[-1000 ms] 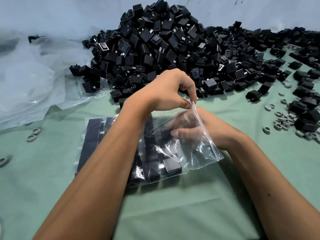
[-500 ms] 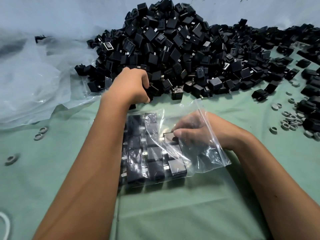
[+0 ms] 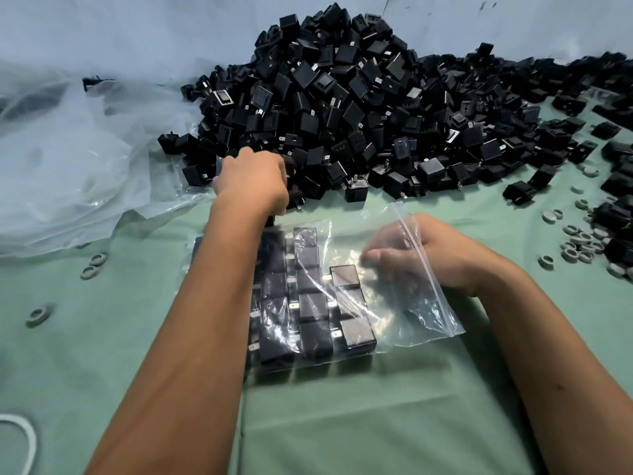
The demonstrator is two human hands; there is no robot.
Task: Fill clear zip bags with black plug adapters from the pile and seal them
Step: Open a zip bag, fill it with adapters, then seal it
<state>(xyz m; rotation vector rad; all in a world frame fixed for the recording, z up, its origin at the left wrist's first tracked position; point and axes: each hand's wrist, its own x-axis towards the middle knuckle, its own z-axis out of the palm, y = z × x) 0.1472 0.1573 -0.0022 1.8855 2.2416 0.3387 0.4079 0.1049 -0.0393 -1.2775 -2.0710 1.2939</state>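
Left hand grips adapters at the pile; right hand, seemingly loosely curled, sits inside the zip bag.

This looks like a small packing or assembly workshop, the sort where parts are bagged by hand. A big heap of identical black plug adapters is dumped loose on a surface covered in pale green cloth, far more than any home would hold. A clear zip bag lies in front with adapters laid in neat rows inside. Large crumpled sheets of clear plastic sit at the left, like bulk packaging. Small grey rings are scattered at the right and left edges, loose component stock. Behind the heap runs a plain bluish wall, bare and scuffed
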